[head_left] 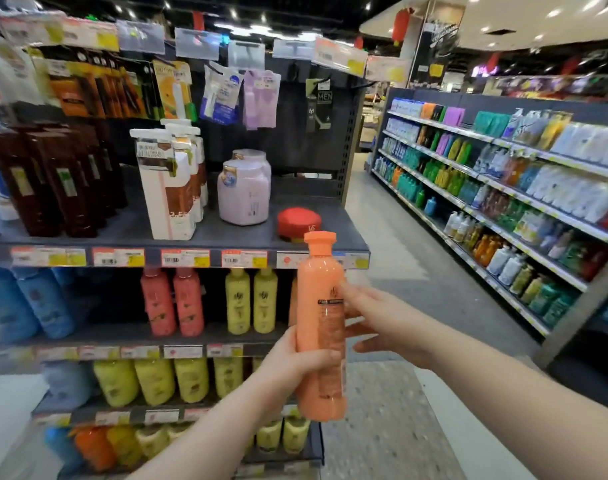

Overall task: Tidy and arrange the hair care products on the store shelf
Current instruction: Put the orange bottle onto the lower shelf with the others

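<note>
I hold a tall orange bottle [321, 327] upright in front of the shelf's right end. My left hand [295, 362] grips its lower half from the left. My right hand [382, 323] rests against its right side with fingers spread, fingertips touching the label. Behind it, the second shelf [105, 336] carries two pink bottles [172, 303] and two yellow bottles [250, 301]. The upper shelf [212, 233] holds a red-lidded jar [298, 223], lilac tubs [243, 192], white boxed bottles [170, 188] and dark brown bottles [53, 181].
Blue bottles [28, 303] fill the second shelf's left side. Yellow bottles [167, 381] line the third shelf. Hanging packets [222, 95] sit on pegs above. An aisle floor [399, 271] runs to the right, with a long stocked shelving unit [503, 202] beyond it.
</note>
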